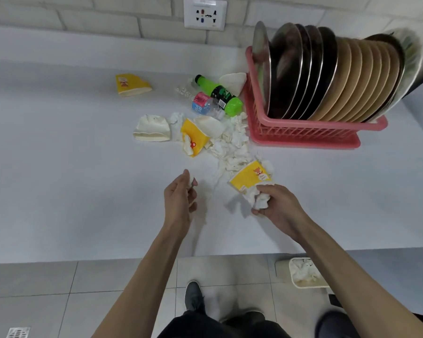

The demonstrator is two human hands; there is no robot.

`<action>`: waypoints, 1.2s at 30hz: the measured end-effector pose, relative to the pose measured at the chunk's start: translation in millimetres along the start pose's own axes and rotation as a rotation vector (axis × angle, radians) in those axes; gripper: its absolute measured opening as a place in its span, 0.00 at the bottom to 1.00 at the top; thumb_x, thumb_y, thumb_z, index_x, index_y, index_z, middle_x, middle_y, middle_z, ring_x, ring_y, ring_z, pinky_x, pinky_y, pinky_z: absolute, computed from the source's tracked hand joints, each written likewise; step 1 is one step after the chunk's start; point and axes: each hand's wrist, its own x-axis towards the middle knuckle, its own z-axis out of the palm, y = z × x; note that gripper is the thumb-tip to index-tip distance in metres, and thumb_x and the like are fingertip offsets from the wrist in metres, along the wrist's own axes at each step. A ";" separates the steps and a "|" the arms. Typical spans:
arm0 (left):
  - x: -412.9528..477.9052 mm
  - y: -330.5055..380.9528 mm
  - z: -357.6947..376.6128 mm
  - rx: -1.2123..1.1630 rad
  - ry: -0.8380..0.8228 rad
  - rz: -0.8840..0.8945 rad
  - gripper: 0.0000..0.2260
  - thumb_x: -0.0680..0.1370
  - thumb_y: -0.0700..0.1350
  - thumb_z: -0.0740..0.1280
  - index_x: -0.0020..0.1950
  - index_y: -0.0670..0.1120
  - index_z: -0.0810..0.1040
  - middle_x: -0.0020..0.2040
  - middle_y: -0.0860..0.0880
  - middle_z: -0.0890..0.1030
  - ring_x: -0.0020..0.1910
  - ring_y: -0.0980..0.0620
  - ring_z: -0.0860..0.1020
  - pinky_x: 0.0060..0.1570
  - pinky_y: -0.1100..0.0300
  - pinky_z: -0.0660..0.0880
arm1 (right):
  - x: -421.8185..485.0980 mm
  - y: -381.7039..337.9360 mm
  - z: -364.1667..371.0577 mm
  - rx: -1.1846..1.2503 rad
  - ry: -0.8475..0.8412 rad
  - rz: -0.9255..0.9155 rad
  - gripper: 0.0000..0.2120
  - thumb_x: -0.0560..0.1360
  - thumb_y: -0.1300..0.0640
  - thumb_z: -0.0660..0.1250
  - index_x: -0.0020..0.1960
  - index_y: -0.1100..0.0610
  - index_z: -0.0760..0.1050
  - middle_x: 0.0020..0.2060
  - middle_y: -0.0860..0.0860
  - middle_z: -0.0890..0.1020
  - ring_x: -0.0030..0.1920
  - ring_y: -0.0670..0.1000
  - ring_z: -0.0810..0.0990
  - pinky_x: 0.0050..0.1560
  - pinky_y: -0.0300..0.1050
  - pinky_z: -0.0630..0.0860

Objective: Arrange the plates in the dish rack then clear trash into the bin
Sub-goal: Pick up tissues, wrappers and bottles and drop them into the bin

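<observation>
Down on the floor, the bin (282, 269) is sitting just past the counter edge, half hidden behind the right arm, with crumpled tissues (303, 273) lying in it. Over the counter (59, 191), the right hand (281, 208) is gripping a tissue wad (260, 200) at the mouth of a yellow paper cup (248, 176). Can't tell if the fingers are catching the cup's rim too. The left hand (181, 198) is curling around what looks like a tissue scrap (193, 182), pretty blurry. Past them, a tissue pile (235, 142), squashed cups (152, 129) and a green bottle (220, 95) are lying around. Further back, the pink dish rack (303, 132) is holding steel plates (288, 69) and tan plates (352, 79) upright, and the last plate is looking smeared.
</observation>
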 end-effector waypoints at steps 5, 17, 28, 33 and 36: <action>-16.7 -8.8 34.8 0.027 -0.133 -0.073 0.16 0.83 0.50 0.61 0.38 0.44 0.70 0.29 0.50 0.62 0.24 0.54 0.57 0.26 0.60 0.50 | -24.2 -4.7 -21.9 0.171 0.008 0.011 0.15 0.78 0.65 0.51 0.44 0.68 0.76 0.42 0.64 0.78 0.44 0.61 0.83 0.38 0.48 0.80; -94.4 -71.0 165.9 0.488 -0.599 0.146 0.08 0.80 0.36 0.65 0.47 0.43 0.83 0.32 0.54 0.76 0.25 0.58 0.69 0.26 0.68 0.64 | -103.6 8.4 -125.4 -0.024 0.424 -0.056 0.15 0.67 0.74 0.52 0.43 0.61 0.72 0.32 0.57 0.70 0.27 0.51 0.63 0.28 0.40 0.57; -158.9 -151.2 252.8 0.873 -0.801 0.232 0.06 0.78 0.43 0.70 0.42 0.48 0.85 0.39 0.56 0.85 0.40 0.60 0.80 0.42 0.71 0.71 | -196.2 27.2 -246.4 0.374 0.403 -0.066 0.11 0.68 0.58 0.66 0.34 0.57 0.65 0.32 0.52 0.62 0.30 0.49 0.57 0.33 0.44 0.51; -187.4 -172.0 288.3 0.786 -0.722 0.062 0.13 0.81 0.47 0.65 0.40 0.42 0.79 0.31 0.51 0.76 0.26 0.55 0.69 0.26 0.65 0.66 | -223.9 40.6 -293.9 0.325 0.602 0.001 0.22 0.80 0.47 0.63 0.31 0.58 0.70 0.32 0.57 0.75 0.33 0.52 0.75 0.39 0.47 0.69; -201.6 -180.6 309.4 0.618 -0.680 -0.066 0.12 0.84 0.45 0.61 0.49 0.40 0.79 0.32 0.45 0.76 0.19 0.52 0.65 0.18 0.66 0.60 | -241.2 49.2 -312.9 0.274 0.600 -0.031 0.20 0.81 0.51 0.62 0.44 0.68 0.78 0.40 0.66 0.80 0.39 0.59 0.82 0.42 0.51 0.78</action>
